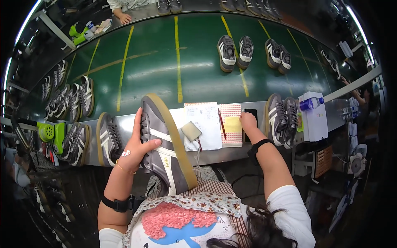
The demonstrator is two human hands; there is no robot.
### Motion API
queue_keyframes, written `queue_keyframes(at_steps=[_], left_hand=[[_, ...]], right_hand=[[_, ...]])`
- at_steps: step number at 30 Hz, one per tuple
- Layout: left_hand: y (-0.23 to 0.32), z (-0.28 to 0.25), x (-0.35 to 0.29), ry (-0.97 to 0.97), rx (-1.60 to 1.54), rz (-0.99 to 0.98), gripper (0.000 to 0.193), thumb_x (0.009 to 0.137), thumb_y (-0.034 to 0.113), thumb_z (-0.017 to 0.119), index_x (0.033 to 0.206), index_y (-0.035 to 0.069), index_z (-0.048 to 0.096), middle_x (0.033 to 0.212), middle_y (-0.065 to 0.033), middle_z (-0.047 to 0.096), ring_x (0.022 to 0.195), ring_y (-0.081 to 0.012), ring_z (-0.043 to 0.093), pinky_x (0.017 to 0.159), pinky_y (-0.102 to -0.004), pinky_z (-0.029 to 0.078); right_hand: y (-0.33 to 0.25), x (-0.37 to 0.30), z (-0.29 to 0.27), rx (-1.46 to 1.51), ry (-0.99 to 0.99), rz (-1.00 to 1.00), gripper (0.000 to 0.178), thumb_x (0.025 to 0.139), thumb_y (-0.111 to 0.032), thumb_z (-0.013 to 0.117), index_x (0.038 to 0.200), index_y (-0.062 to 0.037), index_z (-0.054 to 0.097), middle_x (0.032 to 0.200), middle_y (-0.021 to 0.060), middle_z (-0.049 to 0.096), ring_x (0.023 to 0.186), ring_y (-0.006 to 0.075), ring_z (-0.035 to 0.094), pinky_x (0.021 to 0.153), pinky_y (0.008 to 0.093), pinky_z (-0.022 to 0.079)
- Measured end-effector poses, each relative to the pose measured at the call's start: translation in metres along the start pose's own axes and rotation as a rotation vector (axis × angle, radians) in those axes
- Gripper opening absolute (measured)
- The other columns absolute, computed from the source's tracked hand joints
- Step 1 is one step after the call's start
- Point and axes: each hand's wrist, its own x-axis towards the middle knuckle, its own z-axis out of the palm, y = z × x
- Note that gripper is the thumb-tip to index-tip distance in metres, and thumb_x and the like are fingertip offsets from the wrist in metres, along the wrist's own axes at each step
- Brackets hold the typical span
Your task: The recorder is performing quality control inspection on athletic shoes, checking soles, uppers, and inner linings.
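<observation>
My left hand (134, 146) grips a grey sneaker (159, 118) with white side stripes and a gum-coloured sole. The shoe is turned on its side, toe pointing away from me. At the right edge of a sheet of red-and-white stickers (233, 138), my right hand (248, 122) has its fingers closed. Whatever they may hold is too small to make out. A yellow slip (233, 125) lies on the sheet beside those fingers. Left of it are a dark red pen (222, 124), a written-on notebook (209, 120) and a square beige pad (191, 131).
Another grey sneaker (108, 138) stands left of my left hand; a pair (281, 120) stands right of my right. Beyond the metal ledge runs a green conveyor belt (153, 62) carrying more pairs. A bottle (312, 103) lies on a white box (316, 124). Another person's hand (124, 17) rests across the belt.
</observation>
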Motion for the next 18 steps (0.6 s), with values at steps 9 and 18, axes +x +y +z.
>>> queue_keyframes(at_steps=[9,18], left_hand=[[0.004,0.000,-0.004,-0.021,0.004,0.003,0.100,0.063,0.012,0.071,0.141,0.011,0.009,0.140,-0.0170,0.022,0.127,-0.0265,0.026,0.103,-0.0327,0.022],[0.005,-0.002,-0.005,-0.037,0.150,0.071,0.100,0.063,0.012,0.071,0.142,0.012,0.008,0.142,-0.0169,0.019,0.129,-0.0264,0.022,0.105,-0.0323,0.018]], right_hand=[[-0.017,-0.008,-0.005,-0.122,0.064,-0.023,0.017,0.079,-0.008,0.048,0.080,-0.0003,0.063,0.081,0.0190,0.062,0.074,0.0328,0.063,0.065,0.0395,0.052],[-0.016,0.000,-0.006,-0.180,0.020,0.050,0.018,0.079,-0.010,0.046,0.080,-0.0005,0.062,0.083,0.0195,0.062,0.077,0.0337,0.062,0.065,0.0418,0.051]])
